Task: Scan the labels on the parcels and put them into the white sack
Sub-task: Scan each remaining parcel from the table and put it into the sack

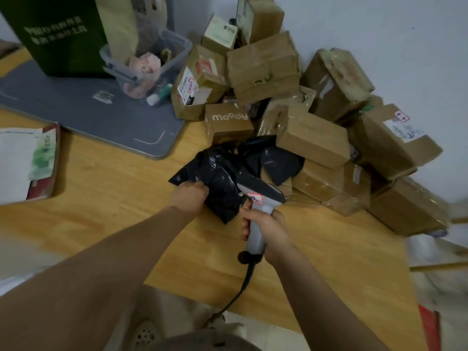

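Note:
A black plastic parcel bag (217,173) lies on the wooden table (106,193) in front of a heap of brown cardboard parcels (314,138). My left hand (188,196) grips the bag's near left edge. My right hand (266,229) holds the grey handle of a corded barcode scanner (258,201), whose head points at the black bag. No label shows on the bag's visible side. A pale bit of white material (15,279) shows at the lower left edge; I cannot tell whether it is the white sack.
A grey mat (83,112) carries a clear plastic bin (149,64) and a green box (58,36). A glue stick (159,95) lies by the bin. A stack of papers (22,163) sits at the left edge. The scanner cable (240,287) hangs over the table's front edge.

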The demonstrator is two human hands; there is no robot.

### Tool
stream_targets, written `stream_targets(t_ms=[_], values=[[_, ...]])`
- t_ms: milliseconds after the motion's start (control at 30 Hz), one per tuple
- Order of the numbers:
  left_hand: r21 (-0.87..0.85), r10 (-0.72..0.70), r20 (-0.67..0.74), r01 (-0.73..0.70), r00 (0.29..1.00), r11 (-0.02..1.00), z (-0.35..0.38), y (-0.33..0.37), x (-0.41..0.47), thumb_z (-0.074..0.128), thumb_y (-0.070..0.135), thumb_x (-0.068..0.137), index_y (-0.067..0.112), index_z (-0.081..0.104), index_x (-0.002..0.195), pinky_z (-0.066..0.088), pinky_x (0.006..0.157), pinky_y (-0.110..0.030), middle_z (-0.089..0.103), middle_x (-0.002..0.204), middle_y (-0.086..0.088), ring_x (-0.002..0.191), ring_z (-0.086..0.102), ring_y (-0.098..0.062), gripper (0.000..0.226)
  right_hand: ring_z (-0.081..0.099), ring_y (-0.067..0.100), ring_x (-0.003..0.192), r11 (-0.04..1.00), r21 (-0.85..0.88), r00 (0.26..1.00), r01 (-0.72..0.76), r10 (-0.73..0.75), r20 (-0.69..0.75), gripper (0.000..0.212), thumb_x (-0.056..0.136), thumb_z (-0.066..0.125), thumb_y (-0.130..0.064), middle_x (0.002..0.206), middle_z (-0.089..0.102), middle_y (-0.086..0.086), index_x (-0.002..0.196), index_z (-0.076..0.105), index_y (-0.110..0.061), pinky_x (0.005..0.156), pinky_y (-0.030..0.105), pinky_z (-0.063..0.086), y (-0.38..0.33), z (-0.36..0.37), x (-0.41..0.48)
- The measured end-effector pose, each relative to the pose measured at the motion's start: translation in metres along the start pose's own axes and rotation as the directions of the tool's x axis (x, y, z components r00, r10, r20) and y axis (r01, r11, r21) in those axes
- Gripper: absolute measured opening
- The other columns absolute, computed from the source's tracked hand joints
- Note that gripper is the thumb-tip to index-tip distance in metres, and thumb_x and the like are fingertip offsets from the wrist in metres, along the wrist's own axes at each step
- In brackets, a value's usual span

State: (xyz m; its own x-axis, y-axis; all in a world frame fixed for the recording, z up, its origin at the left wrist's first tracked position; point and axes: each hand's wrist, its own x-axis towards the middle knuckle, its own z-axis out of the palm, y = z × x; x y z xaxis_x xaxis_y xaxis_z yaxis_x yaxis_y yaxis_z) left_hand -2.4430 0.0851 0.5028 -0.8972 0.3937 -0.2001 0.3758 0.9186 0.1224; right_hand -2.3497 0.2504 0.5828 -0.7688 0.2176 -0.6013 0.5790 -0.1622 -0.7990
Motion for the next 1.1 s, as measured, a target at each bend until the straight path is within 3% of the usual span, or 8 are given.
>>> stream_targets(t_ms=[233, 333, 433, 567, 767, 867, 1000, 1100], values=[[-0.875, -0.445, -0.067, 0.162, 0.893, 0.456, -0.067, -0.034, -0.031, 0.044, 0.018, 0.101, 0.017, 0.054, 0.111, 0.041, 0.062, -0.018, 0.059, 0.089, 0.008, 0.079, 0.056, -0.006, 0.014, 0.050, 0.018, 0.045, 0.992, 0.104, 0.989, 0.074, -0.086, 0.116, 0.010, 0.084, 0.067, -0.001, 0.059, 0.056, 0.008, 0.090, 0.062, -0.007, 0.046, 0.028, 0.045, -0.019, -0.003, 0.005], [-0.984, -0.493, 0.149, 0.175, 0.857, 0.008, -0.072, -0.059, -0.060, 0.048, 0.013, 0.100, 0.009, 0.059, 0.114, 0.051, 0.069, -0.024, 0.067, 0.097, -0.002, 0.089, 0.065, -0.016, 0.018, 0.050, 0.018, 0.044, 0.992, 0.074, 0.976, 0.099, -0.111, 0.186, 0.008, 0.083, 0.068, -0.001, 0.058, 0.055, 0.009, 0.086, 0.061, -0.005, 0.046, 0.027, 0.046, -0.022, 0.007, 0.003], [-0.940, -0.565, 0.319, 0.330, 0.761, -0.087, -0.049, -0.079, -0.088, 0.048, 0.008, 0.099, -0.003, 0.058, 0.118, 0.053, 0.075, -0.034, 0.065, 0.103, -0.014, 0.090, 0.064, -0.027, 0.023, 0.051, 0.018, 0.044, 0.995, 0.012, 0.964, 0.094, -0.094, 0.248, 0.009, 0.083, 0.070, -0.004, 0.057, 0.057, 0.009, 0.085, 0.061, -0.004, 0.045, 0.028, 0.046, -0.020, 0.020, 0.000], [-0.810, -0.774, 0.288, 0.575, 0.563, 0.116, -0.013, -0.100, -0.118, 0.052, 0.010, 0.096, -0.006, 0.037, 0.139, 0.044, 0.089, -0.046, 0.050, 0.125, -0.024, 0.112, 0.051, -0.040, 0.048, 0.057, 0.022, 0.048, 0.990, -0.113, 0.948, 0.084, -0.044, 0.316, 0.013, 0.084, 0.073, -0.014, 0.062, 0.062, 0.013, 0.081, 0.064, -0.005, 0.049, 0.031, 0.051, -0.011, 0.035, -0.005], [-0.380, -0.377, -0.031, 0.338, 0.926, 0.861, 0.024, -0.084, -0.141, 0.051, 0.043, 0.096, 0.024, 0.033, 0.149, 0.017, 0.118, -0.043, 0.013, 0.160, -0.012, 0.146, 0.011, -0.033, 0.059, 0.053, 0.018, 0.042, 0.954, -0.294, 0.942, 0.057, 0.046, 0.332, 0.023, 0.083, 0.075, -0.022, 0.056, 0.061, 0.010, 0.073, 0.062, -0.006, 0.043, 0.026, 0.047, -0.002, 0.054, -0.010], [-0.218, -0.322, 0.158, 0.351, 0.933, 0.911, 0.029, -0.079, -0.139, 0.043, 0.056, 0.094, 0.035, 0.021, 0.151, 0.028, 0.114, -0.038, 0.008, 0.159, -0.006, 0.144, 0.015, -0.029, 0.065, 0.052, 0.017, 0.041, 0.946, -0.320, 0.943, 0.046, 0.065, 0.327, 0.021, 0.082, 0.076, -0.021, 0.055, 0.060, 0.009, 0.075, 0.062, -0.006, 0.041, 0.025, 0.045, -0.001, 0.062, -0.013], [-0.312, -0.257, 0.134, 0.287, 0.957, 0.906, 0.025, -0.048, -0.143, 0.048, 0.041, 0.095, 0.021, 0.039, 0.139, 0.047, 0.084, -0.035, 0.038, 0.127, -0.013, 0.108, 0.054, -0.032, 0.050, 0.051, 0.017, 0.040, 0.945, -0.324, 0.953, 0.042, 0.060, 0.298, 0.022, 0.083, 0.074, -0.019, 0.056, 0.059, 0.011, 0.075, 0.060, -0.004, 0.041, 0.025, 0.045, -0.002, 0.064, -0.014], [-0.336, -0.141, 0.050, 0.149, 0.989, 0.930, 0.021, -0.043, -0.137, 0.046, 0.018, 0.097, 0.014, 0.049, 0.137, 0.045, 0.094, -0.035, 0.048, 0.130, -0.014, 0.115, 0.053, -0.033, 0.041, 0.051, 0.018, 0.040, 0.942, -0.336, 0.956, 0.028, 0.073, 0.285, 0.022, 0.084, 0.073, -0.018, 0.055, 0.059, 0.011, 0.074, 0.059, -0.004, 0.042, 0.025, 0.045, -0.003, 0.063, -0.016]])
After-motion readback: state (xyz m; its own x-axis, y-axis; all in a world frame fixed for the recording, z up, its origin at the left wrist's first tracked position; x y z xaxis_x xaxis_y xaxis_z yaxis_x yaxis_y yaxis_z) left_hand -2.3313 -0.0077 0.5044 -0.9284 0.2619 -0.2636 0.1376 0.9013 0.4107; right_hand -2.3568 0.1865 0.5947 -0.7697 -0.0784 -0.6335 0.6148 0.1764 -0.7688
